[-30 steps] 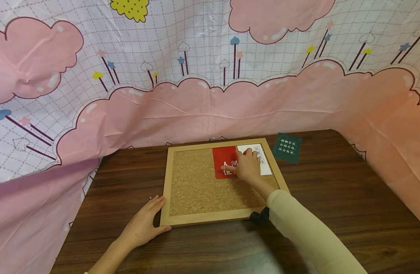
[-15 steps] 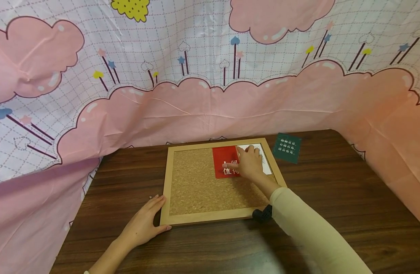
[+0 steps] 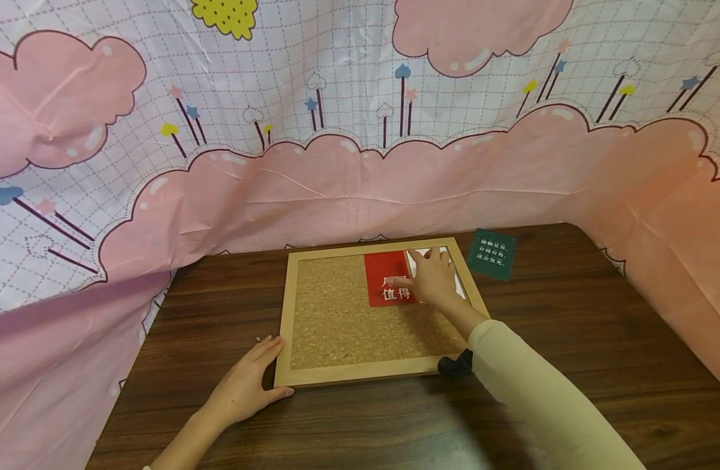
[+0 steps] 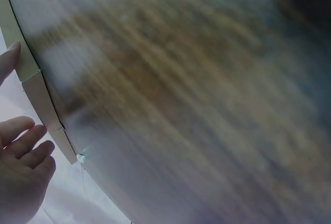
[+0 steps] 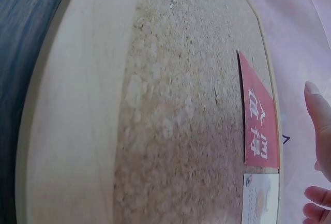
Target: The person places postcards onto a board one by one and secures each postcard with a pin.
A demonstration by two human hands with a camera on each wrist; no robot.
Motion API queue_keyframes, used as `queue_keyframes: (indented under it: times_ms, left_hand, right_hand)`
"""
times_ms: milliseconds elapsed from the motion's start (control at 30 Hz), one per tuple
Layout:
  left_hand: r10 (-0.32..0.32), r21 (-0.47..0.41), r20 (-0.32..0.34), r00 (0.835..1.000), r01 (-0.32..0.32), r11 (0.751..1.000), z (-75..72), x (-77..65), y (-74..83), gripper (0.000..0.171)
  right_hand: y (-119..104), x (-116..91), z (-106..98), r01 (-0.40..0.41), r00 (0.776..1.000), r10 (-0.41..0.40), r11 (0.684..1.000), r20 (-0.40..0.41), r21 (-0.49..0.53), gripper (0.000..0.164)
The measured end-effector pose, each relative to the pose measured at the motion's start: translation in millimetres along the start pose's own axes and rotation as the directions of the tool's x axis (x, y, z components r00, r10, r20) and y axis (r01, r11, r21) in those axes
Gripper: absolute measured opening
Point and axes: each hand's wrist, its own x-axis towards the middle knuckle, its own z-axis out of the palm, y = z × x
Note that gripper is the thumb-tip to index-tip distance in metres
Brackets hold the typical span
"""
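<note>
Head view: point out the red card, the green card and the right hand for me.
Red card [image 3: 386,265]: head view, on its plain upper part.
Green card [image 3: 492,254]: head view, middle of its printed face.
Right hand [image 3: 433,277]: head view, on the back of the hand.

The red card [image 3: 383,264] has white characters [image 3: 389,294], the neighbour card [image 5: 266,198] is white, the corkboard [image 3: 330,313] is speckled brown, and the cloth [image 3: 360,98] shows pink clouds [image 3: 483,32] with dashed grid.

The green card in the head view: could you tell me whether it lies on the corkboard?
No, the green card lies on the wooden table, right of the corkboard.
</note>
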Motion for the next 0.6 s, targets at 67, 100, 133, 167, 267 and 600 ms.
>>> queue_keyframes:
  times_ms: [67, 100, 133, 167, 267, 600]
  left_hand:
    - [0.0, -0.002, 0.001, 1.0, 0.0, 1.0, 0.2, -0.1, 0.1, 0.088]
    - [0.001, -0.003, 0.002, 1.0, -0.001, 1.0, 0.2, -0.1, 0.2, 0.088]
    - [0.0, -0.005, 0.002, 1.0, 0.0, 1.0, 0.2, -0.1, 0.3, 0.088]
    - [0.0, -0.006, 0.002, 1.0, 0.0, 1.0, 0.2, -0.1, 0.4, 0.088]
    - [-0.002, -0.007, 0.0, 1.0, 0.002, 1.0, -0.1, -0.3, 0.6, 0.088]
    - [-0.005, -0.008, 0.004, 1.0, 0.005, 1.0, 0.0, -0.9, 1.2, 0.088]
  right_hand:
    - [3, -1, -1, 0.005, 1.0, -0.005, 1.0, 0.003, 0.013, 0.094]
    - [4, -1, -2, 0.007, 1.0, -0.007, 1.0, 0.002, 0.02, 0.093]
    - [6, -2, -3, 0.009, 1.0, -0.009, 1.0, 0.003, 0.024, 0.093]
    - [8, -3, -3, 0.013, 1.0, -0.013, 1.0, 0.001, 0.028, 0.093]
    - [12, -5, -5, 0.027, 1.0, -0.027, 0.999, 0.002, 0.038, 0.092]
    - [19, -11, -4, 0.102, 0.994, -0.103, 0.994, 0.043, 0.038, 0.08]
